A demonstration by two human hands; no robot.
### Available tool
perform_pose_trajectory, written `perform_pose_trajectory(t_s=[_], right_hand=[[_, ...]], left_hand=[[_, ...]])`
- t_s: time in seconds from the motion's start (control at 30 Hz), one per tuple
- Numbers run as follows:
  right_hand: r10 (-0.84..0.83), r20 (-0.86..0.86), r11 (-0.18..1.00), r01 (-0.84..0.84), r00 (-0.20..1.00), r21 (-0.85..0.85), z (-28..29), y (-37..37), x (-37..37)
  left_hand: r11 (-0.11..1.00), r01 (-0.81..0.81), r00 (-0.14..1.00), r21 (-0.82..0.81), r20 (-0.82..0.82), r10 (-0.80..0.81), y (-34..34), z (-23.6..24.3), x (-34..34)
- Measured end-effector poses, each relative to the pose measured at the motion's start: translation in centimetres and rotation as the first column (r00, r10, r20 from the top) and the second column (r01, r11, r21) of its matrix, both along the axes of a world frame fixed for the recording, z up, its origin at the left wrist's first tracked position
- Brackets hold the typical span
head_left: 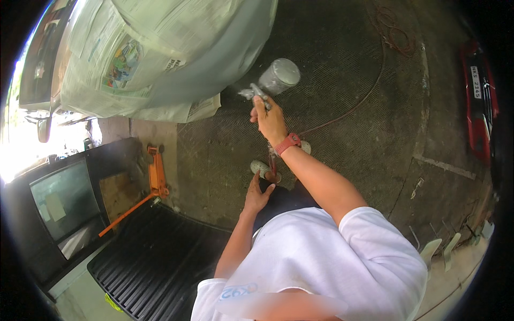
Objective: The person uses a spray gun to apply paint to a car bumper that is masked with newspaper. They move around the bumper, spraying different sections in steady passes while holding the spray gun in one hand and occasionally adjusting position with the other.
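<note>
Nearest the camera a white T-shirt (316,257) is seen, with both forearms reaching away from it toward the far side. The right hand (270,122) is raised and closed around the grip of a paint spray gun (257,93) — its translucent cup (279,76) stands tilted at the top, and the nozzle is aimed left at a car body (225,53) masked with newspaper (128,59). A red watch (287,143) is worn on that wrist. The left hand (257,195) is held lower and nearer, fingers spread loosely and clamped on nothing; whether it rests on the dark trousers cannot be told. A thin red air hose (348,109) is trailed over the ribbed floor mat (332,134) to a coil at the far right. To the near left a black ribbed liner (155,262) lies beside an orange floor jack (155,174) and a dark door panel with a window (64,200); a red car's end (476,101) is glimpsed at the far right.

Several risks can be judged from here. Overspray could be carried onto the unmasked grey panel edge or under loose newspaper, since the sheets hang free at the lower corner. The hose could be snagged underfoot, as it runs close by the shoes (262,168), and the gun jerked off line. Runs could be caused if the gun is held too near the body.
</note>
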State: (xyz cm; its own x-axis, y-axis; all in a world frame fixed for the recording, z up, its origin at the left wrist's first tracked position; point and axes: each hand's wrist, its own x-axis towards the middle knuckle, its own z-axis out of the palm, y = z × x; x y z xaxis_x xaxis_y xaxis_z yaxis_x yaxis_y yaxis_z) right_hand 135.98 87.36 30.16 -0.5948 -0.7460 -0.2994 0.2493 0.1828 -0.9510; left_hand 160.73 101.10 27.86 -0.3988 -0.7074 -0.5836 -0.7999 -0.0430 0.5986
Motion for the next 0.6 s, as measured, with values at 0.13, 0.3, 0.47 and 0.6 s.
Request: perform_pose_trajectory(t_s=[0.13, 0.3, 0.47, 0.6], right_hand=[[0.005, 0.016, 0.988, -0.003, 1.000, -0.155, 3.3, -2.1, -3.4], [-0.136, -0.126, 0.991, 0.132, 0.983, -0.036, 8.6, -5.6, -11.8], [-0.260, -0.253, 0.965, 0.252, 0.932, -0.066, 11.0, -7.4, -17.7], [-0.064, -0.072, 0.997, 0.067, 0.995, 0.039, 12.3, -7.8, -17.6]], left_hand=[[0.977, 0.209, 0.971, 0.045, -0.124, -0.202, -2.2, -0.3, -3.3], [0.929, 0.323, 0.941, 0.181, -0.168, -0.294, -6.1, -1.6, -7.6], [0.899, 0.366, 0.905, 0.240, -0.318, -0.284, -9.1, -1.5, -14.0], [0.745, 0.636, 0.758, 0.203, -0.347, -0.552, -10.2, -6.1, -15.9]])
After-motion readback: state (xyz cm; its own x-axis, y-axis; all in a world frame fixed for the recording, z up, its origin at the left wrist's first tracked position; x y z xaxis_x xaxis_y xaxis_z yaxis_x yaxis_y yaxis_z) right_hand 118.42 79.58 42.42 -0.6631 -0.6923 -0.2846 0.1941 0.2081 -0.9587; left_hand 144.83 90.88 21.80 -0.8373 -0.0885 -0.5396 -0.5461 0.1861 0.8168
